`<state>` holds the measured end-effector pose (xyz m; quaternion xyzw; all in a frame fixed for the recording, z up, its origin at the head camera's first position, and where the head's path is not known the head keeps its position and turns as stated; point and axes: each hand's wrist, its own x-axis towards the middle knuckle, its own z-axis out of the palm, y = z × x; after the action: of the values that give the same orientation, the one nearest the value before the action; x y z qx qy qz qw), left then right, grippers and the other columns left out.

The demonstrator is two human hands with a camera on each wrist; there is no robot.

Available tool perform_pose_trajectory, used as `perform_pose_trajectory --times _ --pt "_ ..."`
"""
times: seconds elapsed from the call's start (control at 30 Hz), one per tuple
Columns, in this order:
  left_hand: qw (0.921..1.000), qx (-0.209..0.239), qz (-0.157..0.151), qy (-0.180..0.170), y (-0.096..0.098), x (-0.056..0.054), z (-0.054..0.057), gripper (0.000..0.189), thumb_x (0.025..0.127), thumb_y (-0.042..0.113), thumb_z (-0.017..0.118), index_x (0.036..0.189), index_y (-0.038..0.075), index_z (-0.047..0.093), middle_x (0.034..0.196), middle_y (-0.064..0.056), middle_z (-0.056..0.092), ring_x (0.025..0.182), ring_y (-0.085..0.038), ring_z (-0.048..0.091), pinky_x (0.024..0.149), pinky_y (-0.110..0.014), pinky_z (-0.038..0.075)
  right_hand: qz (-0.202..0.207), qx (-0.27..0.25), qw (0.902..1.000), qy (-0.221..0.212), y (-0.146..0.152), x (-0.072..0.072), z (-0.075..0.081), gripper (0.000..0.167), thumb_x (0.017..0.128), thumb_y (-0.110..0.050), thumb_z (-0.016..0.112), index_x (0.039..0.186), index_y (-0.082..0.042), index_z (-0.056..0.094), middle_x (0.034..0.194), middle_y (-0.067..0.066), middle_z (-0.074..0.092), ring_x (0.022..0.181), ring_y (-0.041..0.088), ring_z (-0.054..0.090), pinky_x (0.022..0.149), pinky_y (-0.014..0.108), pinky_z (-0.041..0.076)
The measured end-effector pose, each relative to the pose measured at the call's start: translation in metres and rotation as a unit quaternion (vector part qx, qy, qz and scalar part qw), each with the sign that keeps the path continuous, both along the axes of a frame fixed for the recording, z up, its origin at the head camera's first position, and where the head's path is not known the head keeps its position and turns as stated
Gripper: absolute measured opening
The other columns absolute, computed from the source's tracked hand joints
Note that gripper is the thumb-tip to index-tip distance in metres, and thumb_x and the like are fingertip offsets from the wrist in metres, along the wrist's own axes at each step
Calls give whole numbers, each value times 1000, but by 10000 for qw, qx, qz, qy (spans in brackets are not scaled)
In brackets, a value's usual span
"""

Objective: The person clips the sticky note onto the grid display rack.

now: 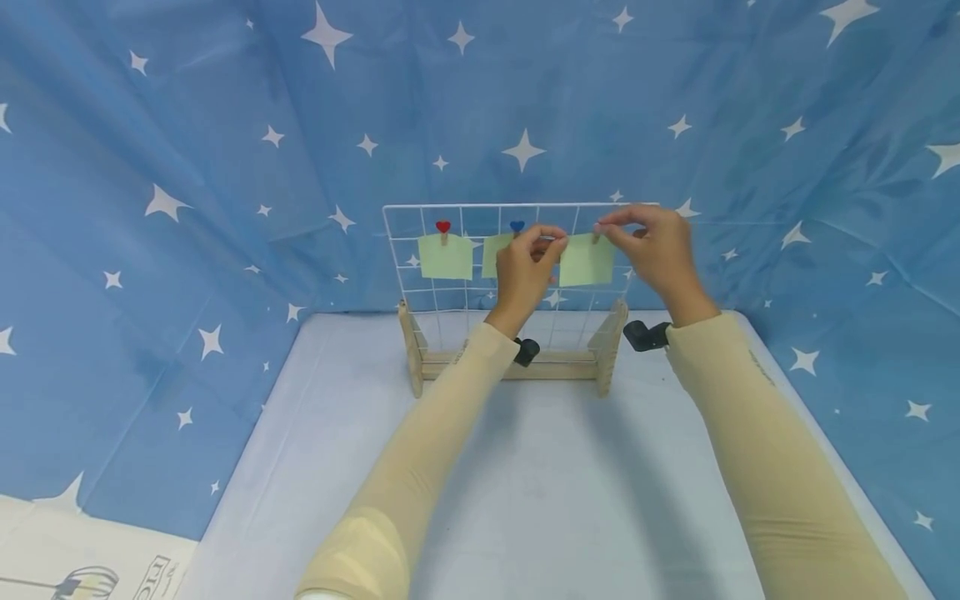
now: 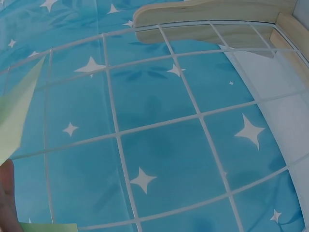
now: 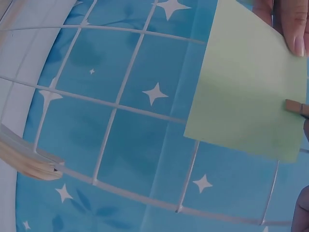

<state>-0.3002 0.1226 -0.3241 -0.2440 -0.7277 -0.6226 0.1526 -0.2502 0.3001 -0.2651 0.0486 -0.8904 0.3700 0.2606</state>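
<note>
My left hand (image 1: 525, 271) pinches the left edge of a pale green paper note (image 1: 587, 262) lying against a white wire grid (image 1: 450, 302). At the note's top edge, my right hand (image 1: 660, 250) holds a small wooden clothespin (image 3: 295, 107), whose tip overlaps the paper in the right wrist view. To the left hang a second green note (image 1: 491, 257) under a blue heart clothespin (image 1: 517, 226) and a third green note (image 1: 446, 258) under a red heart clothespin (image 1: 443, 227). My left hand partly hides the middle note.
The grid stands in a wooden base (image 1: 415, 358) on a white table (image 1: 540, 467). Behind it hangs a blue cloth with white stars (image 1: 420, 100). A printed off-white cloth (image 1: 97, 554) lies at the lower left. Black wrist cameras protrude below both hands.
</note>
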Motion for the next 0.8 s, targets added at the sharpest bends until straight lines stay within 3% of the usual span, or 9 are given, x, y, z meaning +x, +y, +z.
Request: perform_pose_trajectory --times 0.1,0.2,0.27,0.4,0.6,0.8 --pt "10000 -27 32 5 0 0 1 16 109 17 68 115 5 77 98 -12 80 80 -18 73 62 -26 62 -64 164 9998 27 -4 -2 1 22 107 -18 73 114 1 81 119 22 77 88 30 69 77 31 56" --pt "10000 -34 44 -7 -1 0 0 16 110 18 68 114 6 77 97 -12 79 82 -19 74 63 -25 62 -83 227 9997 67 -7 -2 2 21 107 -17 73 115 0 82 118 22 78 58 16 51 53 21 36" --pt "9999 -76 88 21 -3 1 0 17 110 18 68 116 6 77 99 -13 80 83 -20 75 63 -25 62 -110 158 9997 130 -9 -1 1 23 106 -18 74 118 -1 82 120 21 78 51 8 41 50 20 32" --pt "9995 -189 164 167 -8 2 -2 22 111 20 65 123 6 76 106 -16 81 88 -24 79 64 -23 62 -209 -403 9970 635 -8 1 -3 23 104 -16 76 122 -3 82 118 14 80 54 2 42 54 19 35" --pt "9965 -507 259 607 -18 0 -8 26 112 22 62 128 6 75 100 -13 82 84 -23 78 72 -25 61 144 -988 9769 1890 3 0 -22 18 100 4 68 113 6 81 106 20 79 67 -8 56 68 9 48" --pt "9906 -1249 105 547 -27 9 -19 27 112 26 62 130 12 77 105 -9 82 93 -22 78 76 -29 58 58 -1068 9715 2116 17 10 -54 23 97 11 65 115 11 77 121 27 72 101 -2 63 91 13 50"
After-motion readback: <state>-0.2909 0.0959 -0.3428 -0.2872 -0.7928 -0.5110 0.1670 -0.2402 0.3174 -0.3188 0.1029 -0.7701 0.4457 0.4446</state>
